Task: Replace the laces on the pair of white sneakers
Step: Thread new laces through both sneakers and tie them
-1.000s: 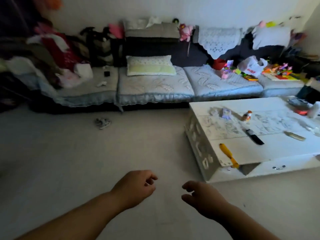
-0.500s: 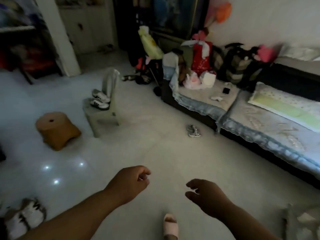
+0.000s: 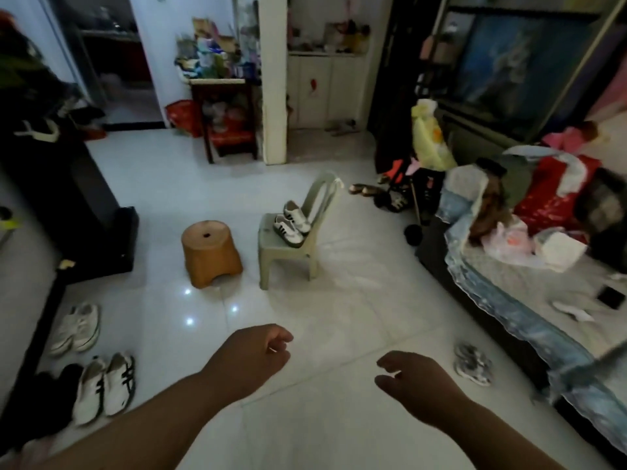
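Note:
A pair of white sneakers [image 3: 292,223] with dark stripes lies on the seat of a small pale green plastic chair [image 3: 288,245] in the middle of the floor. My left hand [image 3: 252,356] hangs low in front of me, fingers loosely curled, holding nothing. My right hand [image 3: 415,381] is beside it, fingers relaxed and empty. Both hands are well short of the chair. No loose laces are visible.
A brown plastic stool [image 3: 209,252] stands left of the chair. More white shoes [image 3: 77,328] and a striped pair [image 3: 105,386] lie on the floor at left by a dark cabinet [image 3: 68,212]. A sofa [image 3: 529,300] with clutter runs along the right. Small shoes [image 3: 472,364] lie near it.
The view has swung left, from the sofa and white table to the open floor; the chair with the sneakers is now central and closer. Both hands stay empty.

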A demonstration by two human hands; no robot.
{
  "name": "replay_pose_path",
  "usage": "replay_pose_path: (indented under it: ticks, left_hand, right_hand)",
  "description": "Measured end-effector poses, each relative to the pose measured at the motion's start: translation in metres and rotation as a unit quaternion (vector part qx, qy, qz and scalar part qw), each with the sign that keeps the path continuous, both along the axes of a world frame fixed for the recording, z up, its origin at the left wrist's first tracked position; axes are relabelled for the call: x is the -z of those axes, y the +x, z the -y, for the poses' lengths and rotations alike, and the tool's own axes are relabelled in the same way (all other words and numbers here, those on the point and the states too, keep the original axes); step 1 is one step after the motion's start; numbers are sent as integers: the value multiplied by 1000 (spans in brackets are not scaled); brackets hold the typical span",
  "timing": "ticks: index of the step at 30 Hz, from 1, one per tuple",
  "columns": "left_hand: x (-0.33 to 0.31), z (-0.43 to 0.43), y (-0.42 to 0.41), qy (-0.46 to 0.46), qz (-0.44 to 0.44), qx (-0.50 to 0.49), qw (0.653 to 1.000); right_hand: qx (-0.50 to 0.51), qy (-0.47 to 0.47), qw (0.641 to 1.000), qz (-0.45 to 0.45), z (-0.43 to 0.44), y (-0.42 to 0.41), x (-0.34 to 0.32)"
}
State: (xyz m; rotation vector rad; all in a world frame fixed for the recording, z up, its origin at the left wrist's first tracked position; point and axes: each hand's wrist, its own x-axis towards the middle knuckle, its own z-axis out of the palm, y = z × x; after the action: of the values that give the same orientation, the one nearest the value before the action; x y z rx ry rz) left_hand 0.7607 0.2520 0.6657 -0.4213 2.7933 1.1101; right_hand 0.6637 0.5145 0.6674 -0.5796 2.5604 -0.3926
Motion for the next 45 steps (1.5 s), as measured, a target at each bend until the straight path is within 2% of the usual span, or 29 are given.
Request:
replay_pose_path:
  ticks: [6, 12, 20, 30, 38, 45]
  left_hand:
    - [15, 48, -46, 6, 15, -46, 999]
    - [35, 138, -124, -2, 30, -47, 998]
    - [24, 280, -245, -23, 58, -32, 998]
    - [36, 390, -407, -30, 75, -34, 996]
    - [30, 458, -576, -54, 79, -60, 994]
    - [17, 475, -686, -57, 79, -16, 995]
  right_hand:
    - [-51, -5, 998, 26, 63, -68, 17]
    - [-68, 5, 997, 31, 160, -152, 34]
    - [-48, -4, 998, 38, 309, -267, 39]
    - [-31, -4, 998, 47, 430, -435, 55]
    - [-41, -11, 998, 56, 502, -605, 50]
    - [-16, -27, 997, 71, 523, -694, 42]
